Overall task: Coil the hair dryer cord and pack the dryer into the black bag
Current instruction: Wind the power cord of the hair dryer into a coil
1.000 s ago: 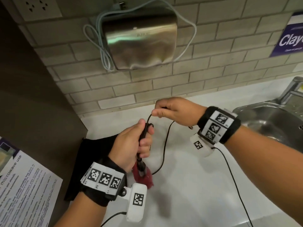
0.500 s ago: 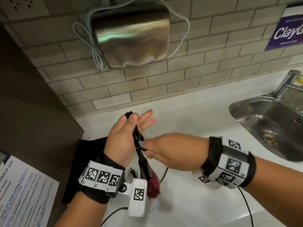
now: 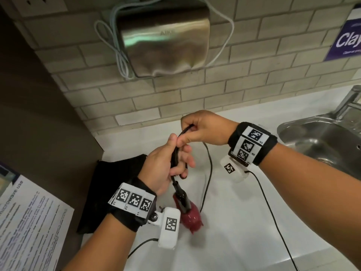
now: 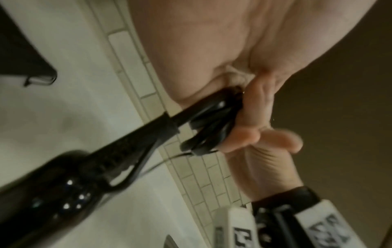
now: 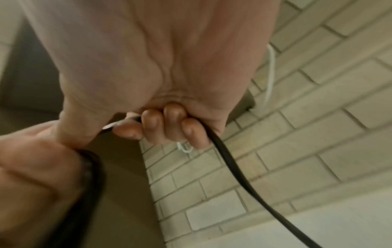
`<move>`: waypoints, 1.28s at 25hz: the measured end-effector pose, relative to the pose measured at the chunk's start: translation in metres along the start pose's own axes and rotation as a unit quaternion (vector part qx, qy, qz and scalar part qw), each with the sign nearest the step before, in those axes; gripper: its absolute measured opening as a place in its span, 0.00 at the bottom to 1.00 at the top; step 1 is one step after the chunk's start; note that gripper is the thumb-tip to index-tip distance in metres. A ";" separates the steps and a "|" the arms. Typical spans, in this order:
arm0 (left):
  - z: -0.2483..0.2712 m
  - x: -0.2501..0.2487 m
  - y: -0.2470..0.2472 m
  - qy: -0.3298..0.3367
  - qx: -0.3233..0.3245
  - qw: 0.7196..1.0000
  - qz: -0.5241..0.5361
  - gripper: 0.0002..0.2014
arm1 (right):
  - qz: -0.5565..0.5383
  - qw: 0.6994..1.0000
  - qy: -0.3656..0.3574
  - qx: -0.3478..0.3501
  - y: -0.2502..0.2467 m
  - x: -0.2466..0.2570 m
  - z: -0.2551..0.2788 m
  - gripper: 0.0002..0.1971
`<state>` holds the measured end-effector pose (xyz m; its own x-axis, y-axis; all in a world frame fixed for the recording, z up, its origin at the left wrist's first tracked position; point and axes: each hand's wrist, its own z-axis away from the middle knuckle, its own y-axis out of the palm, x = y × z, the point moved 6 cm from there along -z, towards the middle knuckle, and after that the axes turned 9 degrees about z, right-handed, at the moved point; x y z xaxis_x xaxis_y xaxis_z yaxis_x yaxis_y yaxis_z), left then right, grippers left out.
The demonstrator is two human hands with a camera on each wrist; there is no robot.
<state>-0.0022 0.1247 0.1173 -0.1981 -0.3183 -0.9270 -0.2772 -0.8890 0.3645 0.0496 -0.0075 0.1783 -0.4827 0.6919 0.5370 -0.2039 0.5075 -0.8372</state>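
The dark red hair dryer (image 3: 190, 217) hangs nose down over the white counter, its black handle (image 4: 118, 154) leading up to my left hand (image 3: 172, 163). My left hand grips several loops of the black cord (image 4: 210, 127) against the palm. Just above it, my right hand (image 3: 197, 130) holds the cord (image 5: 224, 151) in a fist, with the free length trailing down to the counter (image 3: 210, 167). The black bag (image 3: 109, 184) lies flat on the counter left of my left wrist.
A steel sink (image 3: 320, 141) with a tap (image 3: 349, 100) sits at the right. A steel hand dryer (image 3: 164, 42) with white cable hangs on the tiled wall. A printed notice (image 3: 25, 227) lies at the lower left beside a dark cabinet side (image 3: 39, 114).
My right hand rose from below my left hand to above it, carrying the cord over. My left fingers, spread half a second ago, have curled back round the loops.
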 end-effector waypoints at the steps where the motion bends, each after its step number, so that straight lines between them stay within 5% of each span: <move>1: 0.000 0.000 0.001 0.000 -0.004 0.999 0.039 0.26 | -0.036 0.999 0.018 -0.016 0.004 -0.009 -0.003 0.23; 6: -0.003 -0.014 0.005 0.036 -0.024 0.980 0.196 0.17 | -0.102 0.993 0.054 -0.008 0.062 -0.033 0.007 0.14; 11: -0.006 -0.017 0.004 0.075 -0.042 0.983 0.165 0.10 | -0.036 0.995 0.054 0.071 0.091 -0.016 0.028 0.08; 14: -0.009 -0.016 -0.005 0.114 -0.092 0.986 0.075 0.10 | 0.005 0.991 0.039 0.126 0.088 0.001 0.040 0.14; 18: -0.014 -0.002 -0.014 0.100 -0.073 0.984 -0.130 0.07 | 0.126 0.978 -0.014 0.164 0.071 0.014 0.039 0.14; 23: -0.005 0.003 -0.017 0.096 -0.020 0.944 -0.315 0.27 | 0.099 0.980 -0.046 0.167 0.030 0.023 0.029 0.10; 29: -0.002 0.006 -0.002 0.031 0.038 0.978 -0.202 0.27 | -0.002 0.991 -0.052 0.123 0.008 0.013 0.013 0.05; 32: -0.003 0.010 0.003 0.011 0.068 0.984 -0.163 0.19 | -0.066 0.994 -0.037 0.084 0.010 0.002 0.008 0.09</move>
<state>-0.0024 0.1184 0.1090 -0.0577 -0.0329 -0.9978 -0.4454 -0.8936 0.0552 0.0397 -0.0055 0.1705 -0.5027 0.5825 0.6388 -0.4061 0.4932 -0.7693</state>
